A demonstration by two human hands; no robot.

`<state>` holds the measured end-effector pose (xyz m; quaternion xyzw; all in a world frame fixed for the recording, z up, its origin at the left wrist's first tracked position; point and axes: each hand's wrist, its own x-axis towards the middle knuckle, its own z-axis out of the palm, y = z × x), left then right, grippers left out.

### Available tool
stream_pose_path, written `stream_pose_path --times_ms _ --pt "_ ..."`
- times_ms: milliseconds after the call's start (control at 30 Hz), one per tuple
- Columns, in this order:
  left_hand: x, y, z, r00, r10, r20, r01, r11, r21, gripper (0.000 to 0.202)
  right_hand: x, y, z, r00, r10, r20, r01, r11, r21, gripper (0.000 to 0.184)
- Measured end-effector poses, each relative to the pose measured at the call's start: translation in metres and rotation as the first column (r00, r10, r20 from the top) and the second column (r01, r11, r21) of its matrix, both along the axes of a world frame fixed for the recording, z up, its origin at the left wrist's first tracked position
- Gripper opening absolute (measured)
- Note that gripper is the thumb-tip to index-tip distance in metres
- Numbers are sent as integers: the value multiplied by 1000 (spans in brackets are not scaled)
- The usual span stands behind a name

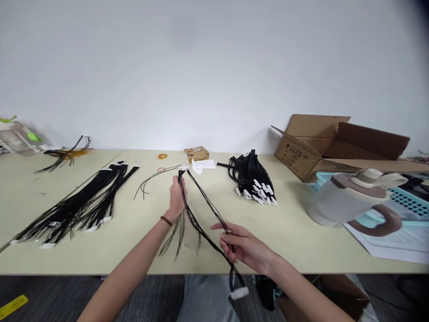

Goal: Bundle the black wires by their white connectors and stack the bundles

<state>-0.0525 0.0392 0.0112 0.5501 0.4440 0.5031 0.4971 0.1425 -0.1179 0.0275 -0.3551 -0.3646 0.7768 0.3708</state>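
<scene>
My left hand (pixel 178 197) is closed around the upper end of a black wire harness (pixel 197 226), just below a small white connector. Loose wire ends hang beneath that hand, slightly blurred. Lower down and to the right, my right hand (pixel 243 248) pinches a thinner strand of the black wires between thumb and fingers. The harness runs down past the right hand to a white connector (pixel 239 293) hanging over the table's front edge. On the left lies a spread pile of black harnesses (pixel 97 192). A bundled pile of harnesses (pixel 251 172) with white connectors lies to the right.
Behind the hands are a small box (pixel 196 154), white paper (pixel 205 164), yellow rubber bands (pixel 162 156) and loose wires (pixel 147 179). On the right stand an open cardboard box (pixel 298 154), a large lidded mug (pixel 338 201) and a turquoise basket (pixel 407 199). A wall closes the back.
</scene>
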Motion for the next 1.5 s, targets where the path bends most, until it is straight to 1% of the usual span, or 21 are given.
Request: stream_pose_path --times_ms 100,167,233,300,400,467,533,633,733,800,867,933,1033,1100,1133,1200,1267,1333,1400,1467,1500 --pt "-8 6 3 986 158 -45 -150 979 138 4 20 -12 18 999 -49 -2 49 998 -33 48" --pt "-9 9 0 982 173 -76 -158 971 179 2 34 -15 24 961 -274 -22 275 960 48 60" --pt "-5 10 -5 984 145 -108 -123 974 189 2 48 -17 26 908 -418 -38 419 903 98 56" --pt "1 9 -11 987 89 -132 -65 982 177 6 59 -19 23 894 -446 -53 449 886 115 42" --pt "8 7 -19 992 16 -126 3 989 150 14 69 -23 16 901 -432 -50 434 887 156 39" --pt "11 8 -22 995 -10 -96 22 992 127 18 72 -26 11 886 -462 29 446 870 210 39" --pt "12 8 -24 998 -33 -53 38 995 97 23 72 -26 6 830 -540 142 489 826 280 41" --pt "14 7 -24 996 -87 6 86 996 35 28 71 -22 -4 655 -719 232 591 679 436 46" --pt "16 2 -21 983 -183 23 184 982 -36 31 73 -20 -9 446 -875 188 660 464 591 49" --pt "18 -3 -18 966 -258 16 258 963 -75 31 76 -20 -8 342 -932 122 677 334 656 48" --pt "20 -8 -16 945 -325 25 325 940 -103 30 79 -22 -4 273 -960 67 671 240 701 46" --pt "22 -12 -16 930 -365 46 368 923 -114 35 83 -24 1 237 -970 46 641 192 744 42" --pt "27 -14 -20 933 -356 58 361 926 -110 36 84 -29 13 269 -963 36 538 181 823 30" --pt "31 -15 -23 936 -343 85 351 929 -121 30 82 -33 22 364 -931 10 451 186 873 21" --pt "32 -15 -24 931 -346 112 360 923 -139 28 80 -35 27 422 -907 11 418 205 885 19" --pt "33 -18 -24 914 -370 167 398 899 -185 26 74 -39 38 479 -877 33 380 241 893 19" --pt "34 -23 -21 894 -405 193 442 868 -225 25 67 -40 47 441 -896 60 350 233 907 17" --pt "34 -29 -15 879 -434 196 472 848 -239 28 59 -35 54 470 -877 100 278 255 926 16" --pt "34 -35 -8 856 -470 216 513 825 -239 33 51 -24 57 571 -805 159 237 348 907 19" --pt "35 -40 -3 808 -520 277 583 774 -249 39 42 -5 55 658 -716 234 215 476 853 27" --pt "35 -42 -1 781 -539 315 617 742 -261 41 37 7 53 688 -683 245 211 511 833 30"
